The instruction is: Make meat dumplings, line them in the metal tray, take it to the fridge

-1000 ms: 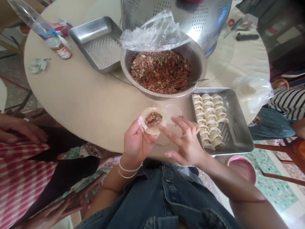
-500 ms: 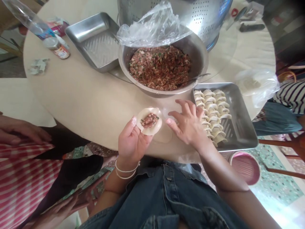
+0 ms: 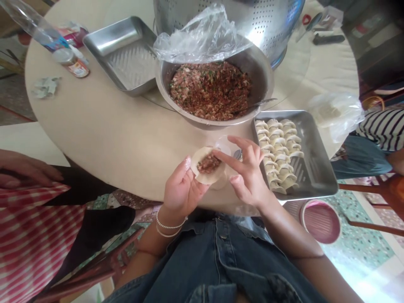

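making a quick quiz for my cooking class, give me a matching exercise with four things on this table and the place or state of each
Things
1. wrapper with filling
2. steel bowl
3. right-side tray
4. plastic bag

Place or state
a. holds rows of folded dumplings
b. lies crumpled on the bowl's far rim
c. lies open on the left hand
d. full of minced filling

Pairs: 1-c, 2-d, 3-a, 4-b
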Tool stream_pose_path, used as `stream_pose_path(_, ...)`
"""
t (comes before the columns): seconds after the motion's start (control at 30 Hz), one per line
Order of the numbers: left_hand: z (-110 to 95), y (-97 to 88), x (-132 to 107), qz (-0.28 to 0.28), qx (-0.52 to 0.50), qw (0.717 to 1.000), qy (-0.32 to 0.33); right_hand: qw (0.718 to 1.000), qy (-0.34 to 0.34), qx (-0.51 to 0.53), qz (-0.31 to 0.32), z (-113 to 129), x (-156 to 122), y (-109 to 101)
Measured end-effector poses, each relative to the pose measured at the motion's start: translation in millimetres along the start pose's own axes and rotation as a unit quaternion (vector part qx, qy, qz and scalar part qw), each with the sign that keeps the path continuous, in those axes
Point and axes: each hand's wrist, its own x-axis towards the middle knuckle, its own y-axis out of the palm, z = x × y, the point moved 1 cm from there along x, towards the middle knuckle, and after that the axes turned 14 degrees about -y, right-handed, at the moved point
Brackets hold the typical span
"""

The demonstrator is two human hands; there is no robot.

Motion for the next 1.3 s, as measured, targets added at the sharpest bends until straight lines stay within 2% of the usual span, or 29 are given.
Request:
stream_pose_path(0.17, 2, -3.7, -2, 0.01, 0.009, 1.0, -0.013, 0.998, 0.003, 0.066, 0.014, 0, 8, -1)
stream_pose_path(0.3, -3, -7.3, -6, -0.022, 0.015, 0.999, 0.022, 0.998, 0.058, -0.002, -0.017, -9, 12, -4)
stream_pose_path(0.4, -7, -6.7, -9, -0.041, 0.019, 0.998, 0.048, 0.989, 0.105, -0.082, 0.062, -19, 14, 3)
stream_pose_path(0.47, -8, -5.7, -11, -0.041, 0.023, 0.998, 0.053, 0.98, 0.11, -0.104, 0.126, -23, 16, 10)
stream_pose_path(0.53, -8, -5.3, -12, -0.037, 0.026, 0.998, 0.054, 0.976, 0.107, -0.111, 0.154, -25, 16, 13)
stream_pose_path(0.6, -7, -5.8, -11, -0.037, 0.024, 0.997, 0.058, 0.981, 0.108, -0.095, 0.13, -24, 15, 11)
stream_pose_path(0.67, -6, -6.2, -10, -0.036, 0.019, 0.997, 0.059, 0.991, 0.104, -0.049, 0.061, -20, 14, 6)
stream_pose_path(0.73, -4, -5.4, -8, -0.026, 0.015, 0.998, 0.05, 0.997, 0.073, 0.01, 0.001, -12, 13, 0)
stream_pose_path(0.77, -2, -4.4, -7, -0.017, 0.015, 0.999, 0.04, 0.998, 0.05, 0.033, -0.007, -7, 13, -1)
stream_pose_path(0.9, 4, -0.5, -4, 0.015, 0.023, 1.0, -0.006, 0.995, -0.019, 0.087, 0.05, 8, 15, -4)
stream_pose_path(0.97, 5, -0.6, -5, 0.017, 0.026, 0.999, -0.016, 0.991, -0.039, 0.115, 0.053, 11, 15, -5)
stream_pose_path(1.03, 4, -2.6, -6, 0.009, 0.029, 0.999, -0.008, 0.994, -0.021, 0.107, 0.014, 7, 15, -8)
stream_pose_path(1.1, 1, -5.4, -9, -0.002, 0.033, 0.999, 0.014, 0.998, 0.041, 0.048, -0.03, -2, 14, -9)
stream_pose_path(1.13, 0, -6.7, -11, -0.008, 0.032, 0.999, 0.028, 0.997, 0.073, 0.01, -0.032, -7, 14, -7)
stream_pose_path(1.2, -4, -8.1, -13, -0.013, 0.029, 0.998, 0.054, 0.993, 0.107, -0.055, 0.014, -18, 15, 1)
stream_pose_path(1.3, -5, -6.5, -16, -0.015, 0.026, 0.997, 0.069, 0.984, 0.108, -0.098, 0.106, -27, 17, 14)
